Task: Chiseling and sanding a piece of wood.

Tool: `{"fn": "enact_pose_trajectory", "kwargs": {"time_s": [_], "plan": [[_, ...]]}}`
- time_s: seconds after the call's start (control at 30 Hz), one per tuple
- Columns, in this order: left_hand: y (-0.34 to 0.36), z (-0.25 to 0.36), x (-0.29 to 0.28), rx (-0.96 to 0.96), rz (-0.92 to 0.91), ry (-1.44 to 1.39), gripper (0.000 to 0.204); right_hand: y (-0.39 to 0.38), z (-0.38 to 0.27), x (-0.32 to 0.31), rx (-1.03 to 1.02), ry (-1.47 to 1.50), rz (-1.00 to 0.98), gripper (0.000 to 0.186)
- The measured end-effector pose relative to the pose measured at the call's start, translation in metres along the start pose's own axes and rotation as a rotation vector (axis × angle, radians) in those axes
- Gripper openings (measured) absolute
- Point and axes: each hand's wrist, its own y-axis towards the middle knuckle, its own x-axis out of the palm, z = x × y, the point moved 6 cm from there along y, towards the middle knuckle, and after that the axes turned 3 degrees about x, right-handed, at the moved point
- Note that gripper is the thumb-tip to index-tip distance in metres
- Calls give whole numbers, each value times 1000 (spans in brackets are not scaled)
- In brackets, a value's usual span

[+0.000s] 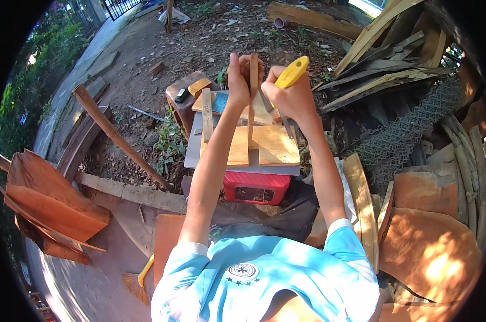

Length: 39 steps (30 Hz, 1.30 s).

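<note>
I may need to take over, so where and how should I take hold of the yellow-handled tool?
Probably by the exposed end of its yellow handle, coming from above and right: that thick, rounded end juts up clear of the right hand, which wraps the handle lower down.

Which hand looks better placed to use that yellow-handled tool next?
Probably the right hand: its fingers are wrapped around the yellow handle, close beside the upright wooden strip. The left hand seems busy steadying that strip.
</note>
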Motion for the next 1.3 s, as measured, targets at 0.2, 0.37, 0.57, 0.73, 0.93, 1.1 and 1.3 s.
{"fn": "enact_pose_trajectory", "kwargs": {"time_s": [0.2, 0.37, 0.57, 0.73, 0.93, 1.1, 1.3], "plan": [[-3, 5, -4, -6, 183, -14, 50, 5, -16, -1, -227, -1, 188, 1], [-3, 14, -9, 37, 207, 118, 44, -2, -32, -14, -406, 103, 408, 4], [-7, 18, 5, -28, 122, 123, 40, 6, 2, 0, 38, 86, -7, 4], [-3, 21, 1, 149, 134, 221, 30, 7, -28, -10, -501, 77, 400, 6], [7, 28, -15, 128, 181, 176, 17, -36, 89, 65, -348, -19, -3, 6], [6, 33, -30, 173, 183, 265, 18, -63, 107, 76, -331, 53, 96, 8], [9, 38, -29, 196, 122, 385, 19, -21, -10, 32, -626, 29, 322, 16]]}}
